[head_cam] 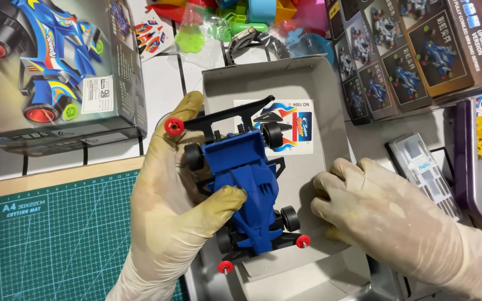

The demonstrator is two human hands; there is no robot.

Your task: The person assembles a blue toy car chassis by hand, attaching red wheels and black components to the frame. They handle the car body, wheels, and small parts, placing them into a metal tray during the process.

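Seen from the head camera: a gloved left hand (182, 209) grips a blue plastic model racing car (245, 187) with black wheels and red rollers, held above a grey cardboard tray (330, 111) on the counter. The gloved right hand (375, 209) rests curled on the tray, grasping nothing. Assembly looks nearly finished; the sticker sheet (299, 131) likely calls for careful peeling.
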